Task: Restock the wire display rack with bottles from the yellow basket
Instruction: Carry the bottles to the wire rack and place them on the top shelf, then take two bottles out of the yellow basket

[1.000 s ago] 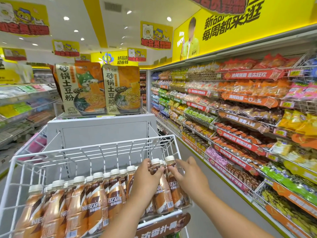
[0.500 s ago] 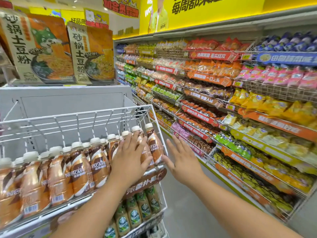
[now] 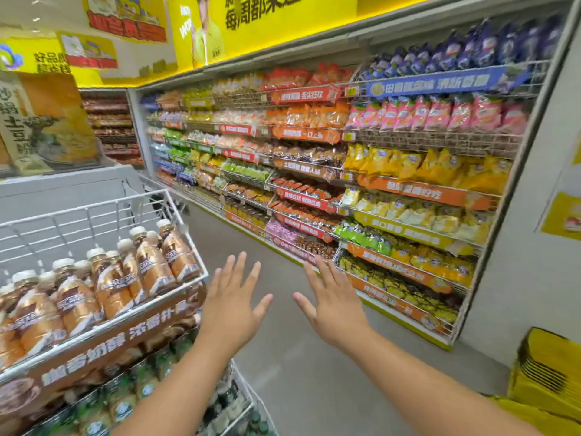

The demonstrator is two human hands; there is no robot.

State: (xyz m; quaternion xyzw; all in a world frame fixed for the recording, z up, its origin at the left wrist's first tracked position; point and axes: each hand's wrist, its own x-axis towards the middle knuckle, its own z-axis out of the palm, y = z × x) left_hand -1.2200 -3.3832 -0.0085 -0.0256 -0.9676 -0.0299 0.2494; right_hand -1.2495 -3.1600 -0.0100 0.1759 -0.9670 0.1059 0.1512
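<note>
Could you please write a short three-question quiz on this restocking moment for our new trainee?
1. True or false: the left hand holds a coffee bottle.
2. Which side of the hands is the wire rack on? A) left B) right C) behind
3. Fill in: the coffee bottles on the top tier have ____ caps.

Key: 1 false, both it and the right hand are spread open and empty, clear of the rack. 2 A. 3 white.

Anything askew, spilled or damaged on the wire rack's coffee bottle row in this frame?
Nothing stands out. The coffee bottles stand in neat rows on the wire rack, all leaning the same way on the sloped top tier, none fallen or leaking. Both hands, left and right, are open and empty beside the rack.
</note>
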